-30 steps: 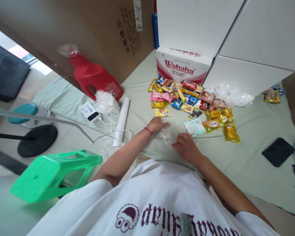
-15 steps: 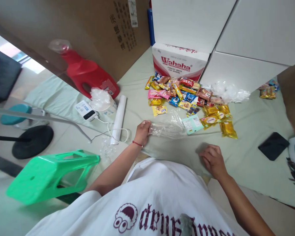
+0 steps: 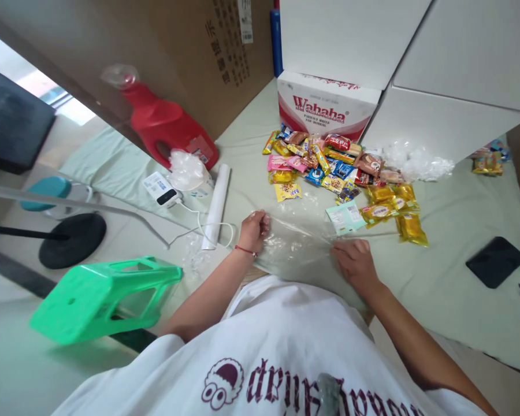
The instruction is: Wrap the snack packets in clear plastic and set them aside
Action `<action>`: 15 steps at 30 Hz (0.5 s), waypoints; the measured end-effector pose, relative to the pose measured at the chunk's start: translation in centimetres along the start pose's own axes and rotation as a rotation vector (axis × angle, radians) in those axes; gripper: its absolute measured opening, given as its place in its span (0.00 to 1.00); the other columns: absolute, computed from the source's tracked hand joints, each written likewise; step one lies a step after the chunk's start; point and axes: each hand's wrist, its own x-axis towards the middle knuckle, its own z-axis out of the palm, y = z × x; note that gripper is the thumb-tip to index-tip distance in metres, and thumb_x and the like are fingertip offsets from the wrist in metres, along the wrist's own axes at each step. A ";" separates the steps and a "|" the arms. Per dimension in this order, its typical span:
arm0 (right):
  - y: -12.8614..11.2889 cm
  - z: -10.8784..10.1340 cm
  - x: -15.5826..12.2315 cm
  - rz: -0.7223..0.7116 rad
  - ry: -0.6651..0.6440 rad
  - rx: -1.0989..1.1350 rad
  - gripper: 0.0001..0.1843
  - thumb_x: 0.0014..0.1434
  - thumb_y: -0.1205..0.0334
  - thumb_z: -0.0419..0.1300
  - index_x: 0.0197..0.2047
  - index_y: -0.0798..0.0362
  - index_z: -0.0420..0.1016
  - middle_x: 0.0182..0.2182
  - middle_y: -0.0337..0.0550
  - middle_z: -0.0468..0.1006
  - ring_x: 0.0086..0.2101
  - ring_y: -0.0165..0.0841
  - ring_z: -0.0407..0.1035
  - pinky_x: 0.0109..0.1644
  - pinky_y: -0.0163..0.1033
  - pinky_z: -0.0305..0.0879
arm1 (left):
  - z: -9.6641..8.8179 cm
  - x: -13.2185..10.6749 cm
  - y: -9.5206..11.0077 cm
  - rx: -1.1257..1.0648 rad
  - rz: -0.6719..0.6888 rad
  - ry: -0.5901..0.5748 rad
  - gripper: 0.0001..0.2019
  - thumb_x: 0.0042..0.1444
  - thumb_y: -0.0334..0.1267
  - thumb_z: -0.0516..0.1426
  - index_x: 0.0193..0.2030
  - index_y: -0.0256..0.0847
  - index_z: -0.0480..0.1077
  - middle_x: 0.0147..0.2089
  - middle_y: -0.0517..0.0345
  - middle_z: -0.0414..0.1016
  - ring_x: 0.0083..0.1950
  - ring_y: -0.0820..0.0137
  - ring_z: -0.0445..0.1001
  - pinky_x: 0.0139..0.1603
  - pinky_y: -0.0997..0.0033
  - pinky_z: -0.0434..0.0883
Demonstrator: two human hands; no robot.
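A clear plastic bag [image 3: 297, 234] is stretched between my two hands, low over the pale green cloth. My left hand [image 3: 254, 231] is closed on its left edge. On the other side my right hand [image 3: 356, 261] pinches the right edge, fingers pressed together. Just beyond the bag lies a pile of small wrapped snacks [image 3: 314, 159] in many colours. A light green packet [image 3: 345, 218] rests near my right hand, beside several yellow snack packets [image 3: 381, 211]. One yellow cookie packet [image 3: 288, 191] sits at the near side of the pile.
A Wahaba-type printed carton [image 3: 325, 110] stands behind the snacks, with crumpled clear plastic [image 3: 420, 162] to its right. At left are a red jug [image 3: 169, 130], a white roll [image 3: 216, 208], a cabled white device [image 3: 167, 196] and a green stool [image 3: 104, 294]. A black flat object [image 3: 494, 262] lies right.
My right hand has moved left and taken hold of the bag's right edge. The bag is now spread wider between both hands. The view has shifted slightly.
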 end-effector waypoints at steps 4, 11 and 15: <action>2.1 -1.1 -3.1 0.041 -0.058 0.146 0.15 0.68 0.61 0.56 0.42 0.40 0.86 0.43 0.43 0.85 0.49 0.43 0.70 0.56 0.56 0.63 | -1.6 -0.8 -0.1 0.068 -0.103 -0.060 0.15 0.43 0.45 0.68 0.26 0.40 0.68 0.22 0.61 0.69 0.19 0.77 0.63 0.18 0.77 0.50; 3.1 -4.4 -3.4 0.206 0.122 0.303 0.14 0.62 0.63 0.57 0.48 0.45 0.79 0.62 0.49 0.71 0.59 0.45 0.66 0.61 0.58 0.66 | -5.0 -4.4 3.7 0.673 0.320 0.069 0.12 0.41 0.35 0.68 0.34 0.42 0.75 0.30 0.60 0.70 0.29 0.71 0.66 0.30 0.72 0.65; 2.3 -3.3 -1.1 0.524 0.192 0.269 0.35 0.58 0.48 0.65 0.65 0.52 0.69 0.59 0.58 0.73 0.52 0.47 0.71 0.55 0.55 0.70 | -1.4 -6.1 6.2 0.768 0.833 0.119 0.10 0.50 0.32 0.61 0.40 0.44 0.77 0.43 0.53 0.75 0.46 0.60 0.72 0.55 0.60 0.70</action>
